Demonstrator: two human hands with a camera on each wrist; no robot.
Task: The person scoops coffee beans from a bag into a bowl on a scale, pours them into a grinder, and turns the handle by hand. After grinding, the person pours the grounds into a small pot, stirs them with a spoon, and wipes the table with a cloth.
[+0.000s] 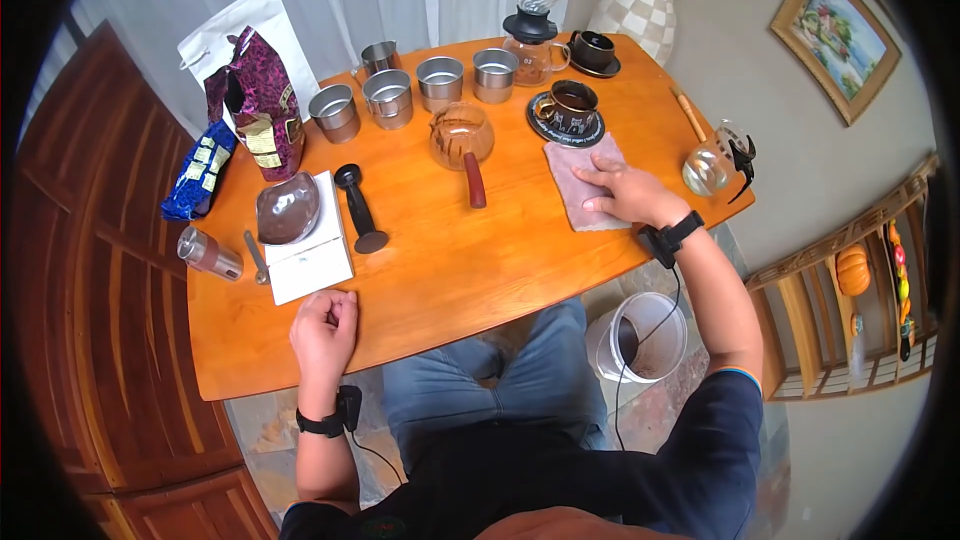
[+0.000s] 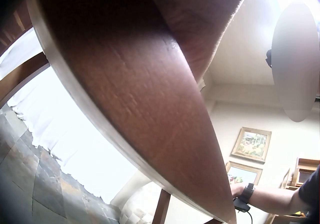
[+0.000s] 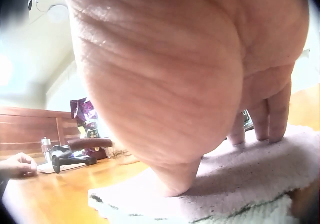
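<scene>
My right hand (image 1: 632, 192) rests on a folded pink cloth (image 1: 572, 202), its fingertips touching the cloth in the right wrist view. Just beyond the cloth stands a dark cup (image 1: 572, 100) on a black saucer (image 1: 591, 133). At the front left edge of the table, my left hand (image 1: 325, 330) rests with its fingers loosely curled and nothing in them. Close by it lies a white scale (image 1: 318, 275) bearing a dark shallow bowl (image 1: 288, 210). A black tamper-like tool (image 1: 360, 205) lies beside the scale.
Several metal cups (image 1: 388, 98) line the back behind a glass pot with a red handle (image 1: 476, 180). A dripper on a carafe (image 1: 530, 35) stands at the back right. A glass vessel (image 1: 708, 168) lies near the right edge. Below stands a white bucket (image 1: 660, 315).
</scene>
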